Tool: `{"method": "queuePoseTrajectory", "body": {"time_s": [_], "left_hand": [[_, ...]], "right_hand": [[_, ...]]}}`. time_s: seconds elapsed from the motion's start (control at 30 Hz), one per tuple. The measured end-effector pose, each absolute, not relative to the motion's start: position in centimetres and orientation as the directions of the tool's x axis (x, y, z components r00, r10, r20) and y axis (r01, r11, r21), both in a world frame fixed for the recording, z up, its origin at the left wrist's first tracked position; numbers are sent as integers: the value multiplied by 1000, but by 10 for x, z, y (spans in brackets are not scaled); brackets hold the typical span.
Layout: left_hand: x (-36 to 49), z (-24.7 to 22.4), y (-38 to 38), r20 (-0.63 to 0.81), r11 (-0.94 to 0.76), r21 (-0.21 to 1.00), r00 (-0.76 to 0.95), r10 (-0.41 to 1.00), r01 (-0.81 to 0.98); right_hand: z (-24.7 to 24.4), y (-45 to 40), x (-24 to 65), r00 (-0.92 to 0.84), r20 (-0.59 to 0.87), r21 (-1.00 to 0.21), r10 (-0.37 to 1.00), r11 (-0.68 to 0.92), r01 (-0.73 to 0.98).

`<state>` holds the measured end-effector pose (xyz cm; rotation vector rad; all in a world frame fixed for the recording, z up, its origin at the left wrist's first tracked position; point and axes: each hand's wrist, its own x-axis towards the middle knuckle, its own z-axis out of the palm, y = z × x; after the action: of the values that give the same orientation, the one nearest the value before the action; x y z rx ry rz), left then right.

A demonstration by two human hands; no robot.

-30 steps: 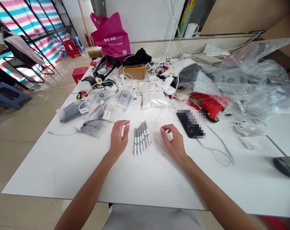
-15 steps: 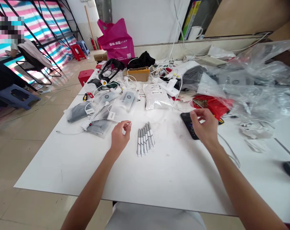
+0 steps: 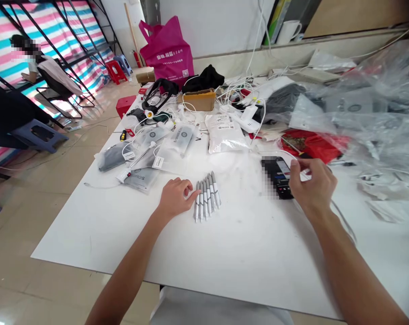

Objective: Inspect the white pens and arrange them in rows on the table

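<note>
Several grey-and-white pens [image 3: 207, 197] lie side by side in a row on the white table [image 3: 238, 253]. My left hand [image 3: 177, 197] is at the row's left end, fingers curled and thumb stretched out to the leftmost pen, holding nothing. Over the right edge of a black phone [image 3: 279, 177] is my right hand [image 3: 313, 183], its thumb and fingers bent towards each other; whether anything is between them I cannot make out. The phone lies flat with its screen lit.
Plastic pouches [image 3: 145, 178] with cables lie at the left. Behind the pens sits a white packet [image 3: 226, 133]. A magenta bag [image 3: 168, 56] and an orange box [image 3: 199, 100] stand at the back; clear plastic [image 3: 369, 108] covers the right. A person sits far left.
My left hand has moved right, up to the pens, and its thumb has stretched out. My right hand has shifted right across the phone. The phone's screen now shows lit content. The view has shifted slightly.
</note>
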<state>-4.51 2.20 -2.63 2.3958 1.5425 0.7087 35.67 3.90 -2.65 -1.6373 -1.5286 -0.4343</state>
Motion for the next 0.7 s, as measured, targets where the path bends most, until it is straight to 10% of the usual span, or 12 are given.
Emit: {"method": "queuePoseTrajectory", "body": {"time_s": [0.7], "left_hand": [[-39,-31,20,183,-439,421,400,898,794]], "right_hand": [[-25,36,340,98,688,-316,719,175,932]]}}
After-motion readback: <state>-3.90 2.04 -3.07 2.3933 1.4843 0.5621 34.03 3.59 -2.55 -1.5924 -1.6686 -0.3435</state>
